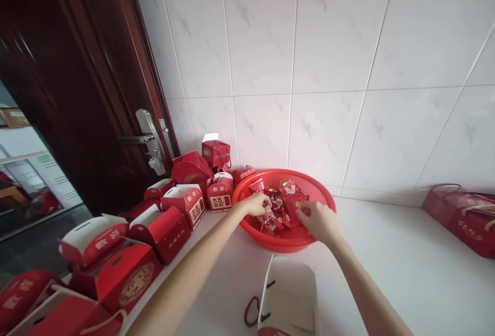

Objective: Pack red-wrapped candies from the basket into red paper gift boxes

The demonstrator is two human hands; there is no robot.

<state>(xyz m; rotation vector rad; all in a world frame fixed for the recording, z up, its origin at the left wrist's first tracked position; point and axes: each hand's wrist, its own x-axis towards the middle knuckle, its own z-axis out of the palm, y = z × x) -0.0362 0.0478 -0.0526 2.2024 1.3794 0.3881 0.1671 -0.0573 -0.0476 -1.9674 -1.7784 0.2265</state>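
Both of my hands reach into a red plastic basket [286, 246] of wrapped candies [277, 202] by the tiled wall. My left hand [257, 204] is over the basket's left part, its fingers closed at a pink and white wrapper [269, 217]. At the right part, my right hand [319, 220] has its thumb and fingers bent together at a red packet [294, 207]; whether it grips the packet is hard to make out. Nearer to me stands an open box [290, 295], white inside, with a dark red cord loop [252, 311] at its left side.
Many red gift boxes [162, 233] crowd the left side of the white table [386, 269], some with open lids. A dark wooden door [88, 68] with a metal handle stands behind them. A red bag [464, 220] lies at the far right against the wall.
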